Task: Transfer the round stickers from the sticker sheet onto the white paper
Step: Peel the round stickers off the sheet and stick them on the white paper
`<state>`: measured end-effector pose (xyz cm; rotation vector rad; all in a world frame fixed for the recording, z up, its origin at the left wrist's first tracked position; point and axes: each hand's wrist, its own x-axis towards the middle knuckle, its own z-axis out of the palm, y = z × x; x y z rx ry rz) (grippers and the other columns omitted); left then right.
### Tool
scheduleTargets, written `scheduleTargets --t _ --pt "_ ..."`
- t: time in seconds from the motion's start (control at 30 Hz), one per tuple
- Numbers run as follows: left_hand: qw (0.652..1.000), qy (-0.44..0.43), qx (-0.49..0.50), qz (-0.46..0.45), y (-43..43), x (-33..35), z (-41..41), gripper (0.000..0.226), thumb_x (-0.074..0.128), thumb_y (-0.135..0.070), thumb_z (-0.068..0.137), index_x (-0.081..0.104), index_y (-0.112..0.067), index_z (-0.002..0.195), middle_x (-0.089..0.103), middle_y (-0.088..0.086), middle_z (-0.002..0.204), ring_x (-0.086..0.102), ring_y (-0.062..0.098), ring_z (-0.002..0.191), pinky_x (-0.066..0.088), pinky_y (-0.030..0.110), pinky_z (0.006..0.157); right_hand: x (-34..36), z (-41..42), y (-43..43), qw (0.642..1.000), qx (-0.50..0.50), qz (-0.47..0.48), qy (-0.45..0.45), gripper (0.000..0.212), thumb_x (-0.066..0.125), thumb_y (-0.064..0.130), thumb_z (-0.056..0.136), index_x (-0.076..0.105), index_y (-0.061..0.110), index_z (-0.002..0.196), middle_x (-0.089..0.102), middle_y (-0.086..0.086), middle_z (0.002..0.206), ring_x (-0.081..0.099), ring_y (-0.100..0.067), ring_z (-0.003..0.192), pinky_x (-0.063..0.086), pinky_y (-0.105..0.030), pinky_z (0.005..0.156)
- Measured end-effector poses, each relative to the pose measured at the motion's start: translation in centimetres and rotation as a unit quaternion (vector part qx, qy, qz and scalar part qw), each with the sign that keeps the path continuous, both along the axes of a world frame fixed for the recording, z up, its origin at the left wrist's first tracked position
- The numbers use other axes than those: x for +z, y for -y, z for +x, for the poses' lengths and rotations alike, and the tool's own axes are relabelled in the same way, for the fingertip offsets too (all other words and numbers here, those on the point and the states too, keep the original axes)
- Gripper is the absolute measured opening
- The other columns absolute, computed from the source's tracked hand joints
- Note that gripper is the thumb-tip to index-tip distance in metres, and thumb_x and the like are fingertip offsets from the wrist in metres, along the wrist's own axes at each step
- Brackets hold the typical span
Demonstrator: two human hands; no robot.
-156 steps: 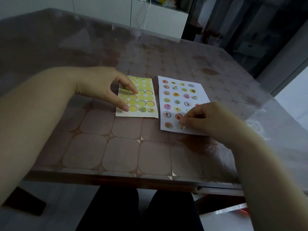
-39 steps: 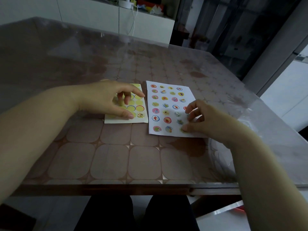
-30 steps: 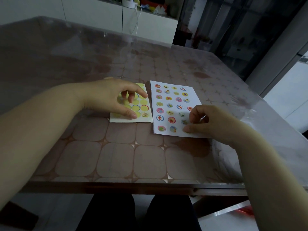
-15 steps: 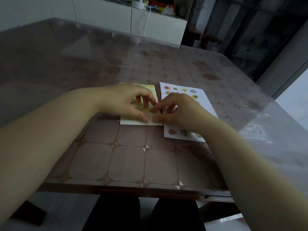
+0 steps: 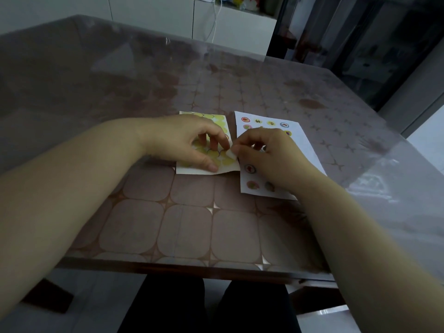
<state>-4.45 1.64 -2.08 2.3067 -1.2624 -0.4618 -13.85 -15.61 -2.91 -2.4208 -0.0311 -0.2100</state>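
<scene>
The yellow sticker sheet [image 5: 227,161] lies on the table, left of the white paper [image 5: 306,145]. My left hand [image 5: 185,143] rests on the sheet, thumb on its near edge and bent fingertips on its middle. My right hand [image 5: 266,152] lies over the paper's left half and reaches to the sheet's right edge. There its thumb and forefinger pinch a round sticker [image 5: 231,154], whose pale underside is lifted off the sheet. Several round stickers [image 5: 249,168] sit in rows on the paper, partly hidden by my right hand.
Both sheets lie on a brown patterned table [image 5: 187,227] under a clear cover, with its front edge [image 5: 192,267] close to my lap. White cabinets [image 5: 230,27] stand behind the table, and a dark doorway [image 5: 360,44] is at the back right.
My right hand left the white paper and crossed to the sticker sheet's right edge, where it now pinches a sticker and lifts it. My left hand stays on the sheet.
</scene>
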Motion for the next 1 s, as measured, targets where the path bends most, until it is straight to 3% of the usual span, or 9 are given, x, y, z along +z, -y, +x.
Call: scheduleTargets --t 0.07,0.17,0.37,0.47,0.57,0.73,0.87,1.0 --pt "1.000 0.008 -0.003 0.002 0.0 0.0 0.1 0.039 0.073 -0.039 0.071 0.055 -0.041 0.105 0.053 -0.021 0.094 0.049 -0.001 0.095 0.036 0.007 0.078 0.0 -0.1 -0.1 1.000 -0.006 0.017 0.006 0.009 0.059 0.026 0.088 0.067 0.025 0.083 0.057 0.015 0.069 0.050 0.004 0.058 0.037 -0.005 0.053" --pt "1.000 0.011 -0.007 -0.003 0.0 0.0 0.0 0.040 0.072 -0.039 0.071 0.057 -0.038 0.107 0.053 -0.021 0.093 0.050 -0.002 0.093 0.035 0.003 0.075 0.0 -0.1 -0.1 1.000 -0.018 0.016 0.014 0.009 0.057 0.025 0.089 0.065 0.026 0.085 0.063 0.011 0.080 0.055 -0.003 0.068 0.040 -0.007 0.059" --pt "0.999 0.041 -0.027 -0.003 -0.1 -0.1 0.1 0.043 0.073 -0.048 0.069 0.061 -0.038 0.108 0.055 -0.019 0.097 0.052 0.002 0.097 0.041 0.019 0.087 0.4 -0.5 0.1 0.995 -0.044 0.088 0.016 0.012 0.057 0.020 0.090 0.066 0.019 0.084 0.066 0.011 0.069 0.057 0.008 0.058 0.039 -0.004 0.049" --pt "0.998 0.058 -0.035 0.001 -0.2 -0.1 0.1 0.048 0.065 -0.057 0.062 0.061 -0.041 0.108 0.056 -0.017 0.102 0.051 0.001 0.100 0.042 0.028 0.093 1.0 -0.7 0.4 0.987 -0.065 0.143 0.043 0.013 0.064 0.021 0.085 0.069 0.027 0.075 0.068 0.015 0.066 0.057 0.008 0.061 0.043 -0.006 0.059" --pt "0.997 0.074 -0.035 0.007 -0.3 -0.1 0.2 0.053 0.061 -0.068 0.058 0.061 -0.046 0.107 0.055 -0.018 0.106 0.051 0.001 0.103 0.041 0.032 0.097 2.3 -1.3 0.7 0.976 -0.063 0.202 0.043 0.007 0.072 0.017 0.078 0.071 0.024 0.079 0.071 0.015 0.069 0.062 0.008 0.065 0.044 -0.004 0.061" --pt "0.996 0.082 -0.025 -0.006 -0.3 -0.1 0.3 0.050 0.056 -0.072 0.055 0.060 -0.051 0.100 0.055 -0.023 0.100 0.052 0.003 0.101 0.042 0.033 0.095 4.9 -3.7 3.7 0.992 -0.053 0.117 -0.015 0.025 0.077 0.018 0.070 0.070 0.027 0.092 0.072 0.016 0.072 0.066 0.002 0.069 0.048 -0.008 0.064" --pt "0.994 0.100 -0.019 -0.026 -0.2 -0.3 0.6 0.042 0.052 -0.073 0.057 0.054 -0.059 0.097 0.054 -0.027 0.097 0.050 -0.004 0.098 0.042 0.027 0.092 4.0 -6.2 6.4 0.992 -0.100 0.066 -0.035 0.012 0.077 0.019 0.069 0.072 0.027 0.076 0.071 0.020 0.070 0.064 0.009 0.068 0.039 0.004 0.061" --pt "0.986 0.157 -0.023 -0.048 0.4 -0.5 0.3 0.040 0.042 -0.074 0.060 0.045 -0.063 0.099 0.048 -0.030 0.102 0.043 -0.002 0.103 0.026 0.018 0.092 1.6 -7.9 7.7 0.986 -0.138 0.078 -0.059 0.007 0.074 0.016 0.073 0.072 0.022 0.071 0.072 0.008 0.067 0.059 0.002 0.059 0.041 -0.003 0.057"
